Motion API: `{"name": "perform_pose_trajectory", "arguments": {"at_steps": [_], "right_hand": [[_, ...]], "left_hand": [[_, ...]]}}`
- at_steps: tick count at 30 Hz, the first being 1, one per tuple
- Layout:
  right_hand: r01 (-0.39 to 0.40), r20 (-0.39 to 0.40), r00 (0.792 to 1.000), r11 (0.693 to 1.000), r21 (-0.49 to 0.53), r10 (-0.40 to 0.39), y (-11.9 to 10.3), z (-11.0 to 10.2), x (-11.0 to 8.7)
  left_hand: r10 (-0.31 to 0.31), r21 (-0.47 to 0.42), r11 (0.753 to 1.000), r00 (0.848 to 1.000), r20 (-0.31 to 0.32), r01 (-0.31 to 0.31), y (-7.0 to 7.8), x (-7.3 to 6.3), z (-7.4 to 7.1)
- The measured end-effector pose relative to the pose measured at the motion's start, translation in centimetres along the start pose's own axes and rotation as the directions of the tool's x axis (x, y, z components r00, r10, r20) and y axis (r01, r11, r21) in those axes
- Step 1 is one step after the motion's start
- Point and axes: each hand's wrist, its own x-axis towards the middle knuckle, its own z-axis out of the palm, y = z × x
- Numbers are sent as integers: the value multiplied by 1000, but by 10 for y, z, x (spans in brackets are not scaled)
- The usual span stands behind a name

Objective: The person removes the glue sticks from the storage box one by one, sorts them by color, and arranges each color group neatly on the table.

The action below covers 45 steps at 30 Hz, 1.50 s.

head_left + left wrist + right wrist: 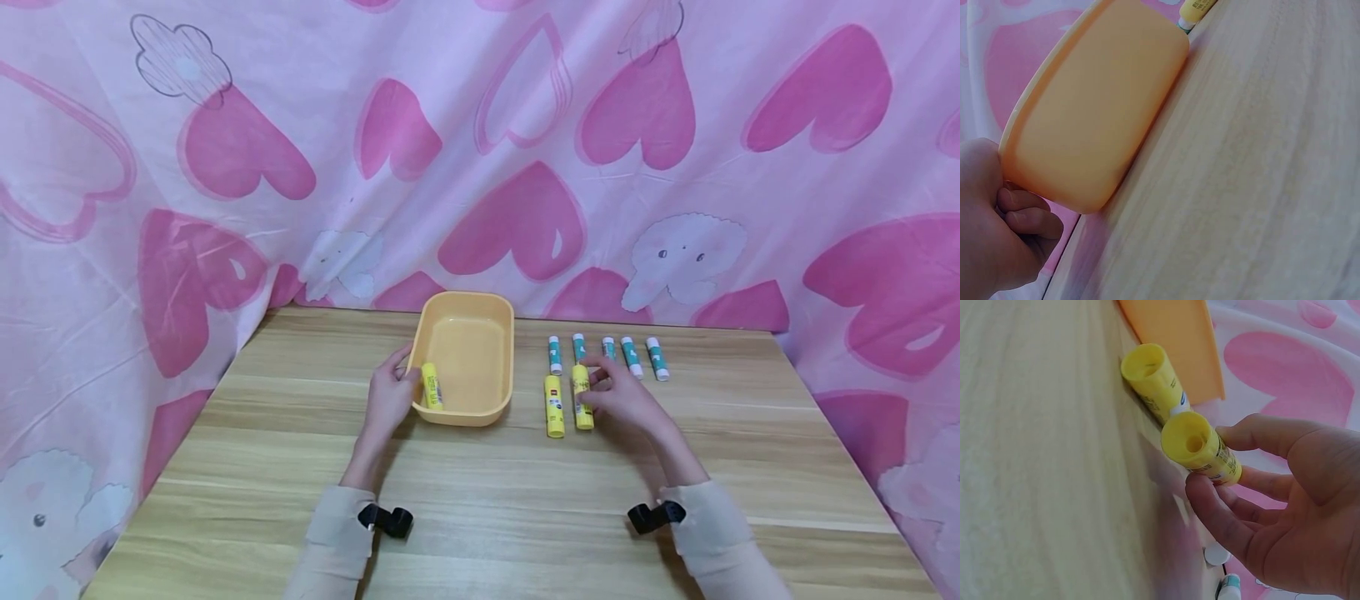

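Observation:
An orange plastic tray (pixel 468 333) stands on the table, one yellow glue stick (pixel 432 387) lying inside against its left wall. My left hand (pixel 391 392) grips the tray's left rim, with the thumb at the rim and fingers curled under it in the left wrist view. To the right of the tray, my right hand (pixel 621 393) pinches a second yellow glue stick (pixel 1200 450) between thumb and fingers. A third yellow glue stick (pixel 553 407) lies on the table just left of the pinched one.
Several white-and-teal glue sticks (pixel 656 359) lie in a row behind the yellow ones, partly covered by the right hand. A pink heart-patterned cloth (pixel 510 217) hangs at the table's back edge. Wood-grain tabletop (pixel 510 517) spreads between the forearms.

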Motion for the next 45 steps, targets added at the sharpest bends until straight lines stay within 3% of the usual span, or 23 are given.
{"name": "perform_pose_trajectory", "arguments": {"at_steps": [8,28,45], "right_hand": [[-50,20,999,999,9,50,7,2,1],[-81,14,997,996,-25,81,11,5,-1],[16,-14,1000,998,-67,-17,-9,2,-6]], "left_hand": [[7,0,1000,1000,-5,-7,0,1,0],[2,0,1000,1000,-5,-2,-1,1,0],[-1,6,1000,1000,5,1,-1,0,-1]]}}
